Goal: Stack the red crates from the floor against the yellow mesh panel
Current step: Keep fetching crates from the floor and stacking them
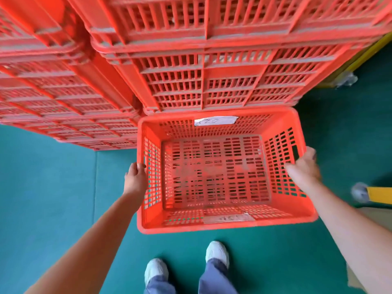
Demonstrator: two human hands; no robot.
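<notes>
The floor is a flat teal-green mat that fills the lower half of the frame, with a seam running down its left part. A yellow bar slants along the upper right. At the right edge a second yellow piece lies beside a blurred grey wheel.

Two stacks of red slatted crates fill the top. The left stack is in the upper left and the right stack is top centre. They stand side by side and touch. The count in each cannot be told.

One open red crate sits in the centre of the frame, its far rim just at the foot of the right stack. It bears two white paper labels, one on the far wall and one on the near wall. Two white shoes stand at the bottom, below the crate.

Both arms reach forward. The left hand grips the crate's left rim, fingers curled over the edge. The right hand holds the right rim, though blur hides how its fingers lie.
</notes>
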